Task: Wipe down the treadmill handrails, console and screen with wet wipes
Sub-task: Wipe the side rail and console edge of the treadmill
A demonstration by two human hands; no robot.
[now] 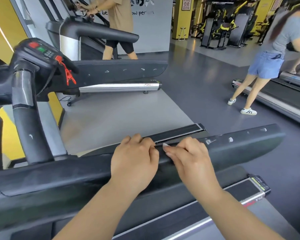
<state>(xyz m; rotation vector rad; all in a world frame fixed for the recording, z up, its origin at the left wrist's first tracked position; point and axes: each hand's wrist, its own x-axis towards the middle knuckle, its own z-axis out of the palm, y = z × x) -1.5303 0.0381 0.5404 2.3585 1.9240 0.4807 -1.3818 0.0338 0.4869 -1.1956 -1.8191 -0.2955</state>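
Observation:
A long black padded handrail (241,149) of the treadmill runs across the view from lower left to right, with several white scuffs near its far end. My left hand (135,156) lies over the top of the rail with its fingers curled. Just to its right, my right hand (189,153) rests on the rail and pinches a small white piece, a bit of wet wipe (165,145) by the look of it, at its fingertips. The console (40,51) with red and green buttons stands at the upper left, a red safety clip (68,73) hanging from it.
A second treadmill (118,73) stands beyond a strip of grey floor, with a person in a tan shirt at its console. Another person in blue shorts stands at the right beside a third treadmill (284,99). Yellow and black gym machines fill the background.

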